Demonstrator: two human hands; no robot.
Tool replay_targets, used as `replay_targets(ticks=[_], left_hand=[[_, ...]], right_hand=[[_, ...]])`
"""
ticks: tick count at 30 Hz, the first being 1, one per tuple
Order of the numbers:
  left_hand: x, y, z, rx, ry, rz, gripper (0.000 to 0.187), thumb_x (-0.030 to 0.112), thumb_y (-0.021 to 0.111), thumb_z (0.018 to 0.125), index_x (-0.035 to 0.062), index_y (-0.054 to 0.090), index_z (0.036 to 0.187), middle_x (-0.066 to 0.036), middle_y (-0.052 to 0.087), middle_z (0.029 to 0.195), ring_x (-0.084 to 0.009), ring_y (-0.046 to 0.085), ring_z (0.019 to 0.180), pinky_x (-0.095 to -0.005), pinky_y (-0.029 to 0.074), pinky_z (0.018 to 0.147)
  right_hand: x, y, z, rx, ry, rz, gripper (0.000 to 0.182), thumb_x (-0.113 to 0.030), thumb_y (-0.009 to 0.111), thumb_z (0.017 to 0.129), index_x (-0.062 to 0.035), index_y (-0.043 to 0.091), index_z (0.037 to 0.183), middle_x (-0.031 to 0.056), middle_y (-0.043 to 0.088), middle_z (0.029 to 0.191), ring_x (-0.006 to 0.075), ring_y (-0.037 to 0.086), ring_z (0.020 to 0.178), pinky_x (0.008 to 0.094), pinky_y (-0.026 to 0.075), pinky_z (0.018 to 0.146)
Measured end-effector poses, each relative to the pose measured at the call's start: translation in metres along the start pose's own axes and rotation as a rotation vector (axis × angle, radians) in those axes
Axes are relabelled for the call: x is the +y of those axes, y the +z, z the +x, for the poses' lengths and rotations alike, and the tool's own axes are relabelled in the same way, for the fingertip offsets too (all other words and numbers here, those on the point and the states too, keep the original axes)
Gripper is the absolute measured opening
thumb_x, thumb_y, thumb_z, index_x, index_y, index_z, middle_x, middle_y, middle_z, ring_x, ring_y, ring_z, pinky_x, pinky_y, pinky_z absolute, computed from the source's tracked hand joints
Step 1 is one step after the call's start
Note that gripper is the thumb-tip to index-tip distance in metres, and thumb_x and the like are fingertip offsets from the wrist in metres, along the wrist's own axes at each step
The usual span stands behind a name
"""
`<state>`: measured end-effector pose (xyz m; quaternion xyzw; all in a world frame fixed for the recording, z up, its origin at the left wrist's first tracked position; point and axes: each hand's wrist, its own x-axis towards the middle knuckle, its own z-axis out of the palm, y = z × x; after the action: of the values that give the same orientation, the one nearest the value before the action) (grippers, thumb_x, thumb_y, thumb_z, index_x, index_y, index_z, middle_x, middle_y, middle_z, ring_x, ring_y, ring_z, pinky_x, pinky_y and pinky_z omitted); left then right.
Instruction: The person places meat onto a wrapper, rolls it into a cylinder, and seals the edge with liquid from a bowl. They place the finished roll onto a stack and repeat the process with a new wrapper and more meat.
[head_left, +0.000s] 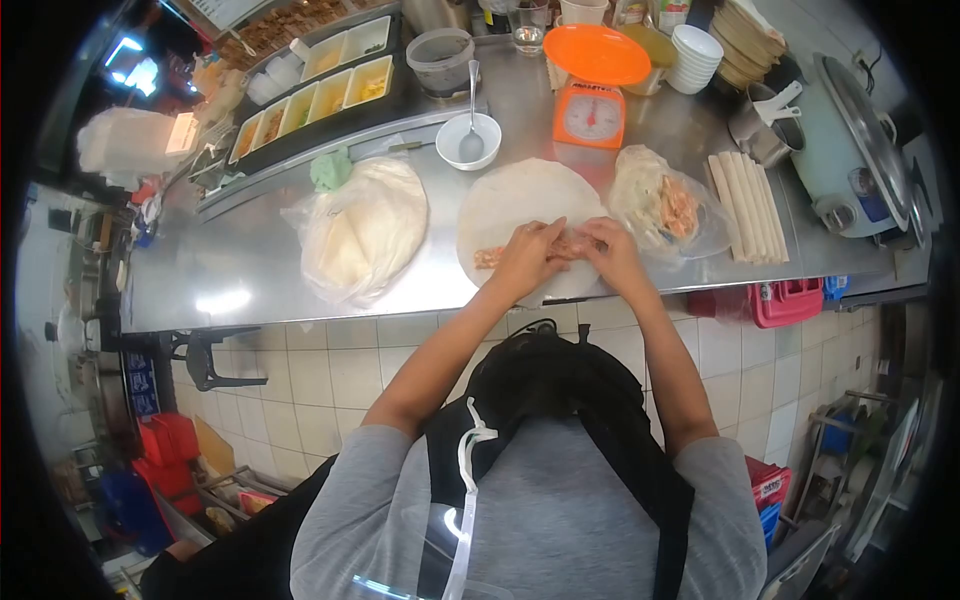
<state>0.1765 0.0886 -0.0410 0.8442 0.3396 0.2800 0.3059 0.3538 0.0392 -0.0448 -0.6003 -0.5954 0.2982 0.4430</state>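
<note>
A round white wrapper (510, 195) lies flat on the steel counter in front of me, with a strip of pinkish filling (489, 258) across its lower part. My left hand (533, 256) has its fingers closed on the filling near the middle of the strip. Close beside it, my right hand (608, 252) holds the strip's right end with bent fingers. To the right sits a plastic bag of filling (677, 207), and beyond it several long white rolls (748, 208). A stack of wrappers in plastic (367, 228) lies to the left.
Behind the wrapper stand a white bowl (486, 150) with a spoon and an orange scale (589, 117). Ingredient trays (329, 97) line the back left. A large pot (850, 150) is at the right. The counter's front edge (440, 306) runs close to my forearms.
</note>
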Motion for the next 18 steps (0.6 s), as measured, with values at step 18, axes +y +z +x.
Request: replay_targets(ticks=[18], left_hand=[[0.005,0.011,0.014,-0.020,0.157,-0.068,0.024,0.011,0.070,0.073,0.0050,0.066,0.095,-0.008,0.068,0.090,-0.0291,0.061,0.085,-0.0403,0.043,0.080]], right_hand=[[0.018,-0.027,-0.005,-0.104,-0.027,0.178,0.025,0.001,0.067,0.074,0.0024,0.065,0.099,0.0121,0.062,0.101,0.0224,0.062,0.082,0.0314,0.049,0.072]])
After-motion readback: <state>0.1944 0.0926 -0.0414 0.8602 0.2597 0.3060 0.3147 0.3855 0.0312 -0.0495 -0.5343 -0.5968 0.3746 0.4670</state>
